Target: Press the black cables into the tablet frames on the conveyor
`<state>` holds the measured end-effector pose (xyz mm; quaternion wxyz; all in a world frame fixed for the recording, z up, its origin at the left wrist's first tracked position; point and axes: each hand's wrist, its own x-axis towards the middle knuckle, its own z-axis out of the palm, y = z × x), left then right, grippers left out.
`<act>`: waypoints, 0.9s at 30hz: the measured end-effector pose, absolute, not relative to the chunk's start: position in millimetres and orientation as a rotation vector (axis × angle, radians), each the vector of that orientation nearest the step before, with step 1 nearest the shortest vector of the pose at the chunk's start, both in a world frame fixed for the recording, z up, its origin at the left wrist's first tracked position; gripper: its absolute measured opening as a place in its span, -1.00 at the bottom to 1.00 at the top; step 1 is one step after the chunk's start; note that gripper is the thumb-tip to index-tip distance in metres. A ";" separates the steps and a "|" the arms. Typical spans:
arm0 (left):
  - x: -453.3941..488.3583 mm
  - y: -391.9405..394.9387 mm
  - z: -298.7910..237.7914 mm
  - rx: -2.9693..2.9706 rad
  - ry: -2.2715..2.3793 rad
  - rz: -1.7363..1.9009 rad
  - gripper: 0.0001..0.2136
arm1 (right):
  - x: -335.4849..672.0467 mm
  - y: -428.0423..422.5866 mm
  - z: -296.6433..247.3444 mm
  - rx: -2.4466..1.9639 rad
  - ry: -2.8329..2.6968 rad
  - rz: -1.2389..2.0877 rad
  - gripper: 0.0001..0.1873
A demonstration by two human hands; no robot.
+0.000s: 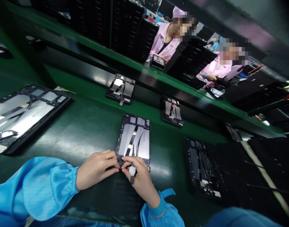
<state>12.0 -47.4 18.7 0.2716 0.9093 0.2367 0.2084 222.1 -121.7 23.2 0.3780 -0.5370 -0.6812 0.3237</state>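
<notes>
An opened tablet (144, 143) lies on the green bench in front of me, its silver inner plate, dark ribbon cables and black frame showing. My left hand (99, 167) is closed at its near left corner, thumb and fingertips pinched together; whatever is between them is too small to make out. Beside it, my right hand (141, 176) has tweezers (132, 171) tucked in it, with a white wrap on the body and the dark point over the silver plate. The right thumb and index finger also pinch close to the left fingertips at the tablet's near edge.
More opened tablets lie around: a large-looking one (38, 105) at left, one (122, 89) and another (172, 111) beyond, and one (202, 167) at right. Stacked black trays (260, 176) stand at right. Behind a green rail, two people in pink work beside tray stacks.
</notes>
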 end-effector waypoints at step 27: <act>-12.8 -58.2 3.4 3.109 0.498 0.647 -0.61 | 219.2 -122.2 15.2 -1.349 -1.766 0.703 -0.54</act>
